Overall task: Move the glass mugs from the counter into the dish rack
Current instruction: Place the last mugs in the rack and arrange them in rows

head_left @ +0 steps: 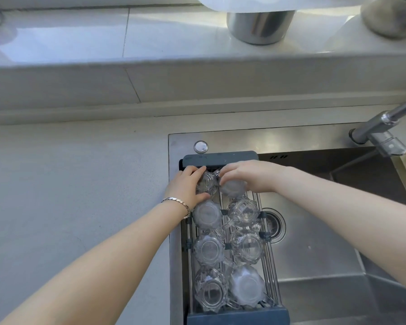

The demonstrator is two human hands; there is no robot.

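Note:
A dark dish rack (220,158) with metal rails spans the left side of the sink. Several clear glass mugs stand upside down in it in two columns, such as one at the near left (210,292) and one at the middle right (246,246). At the rack's far end, my left hand (185,186) grips an upturned glass mug (206,184) in the left column. My right hand (246,174) is closed over another glass mug (232,187) in the right column, hiding most of it. The two mugs sit side by side.
The grey counter (75,188) lies to the left of the steel sink (314,242), whose drain (273,225) is beside the rack. A faucet (382,130) reaches in from the right. Metal pots (259,25) stand on the window ledge behind.

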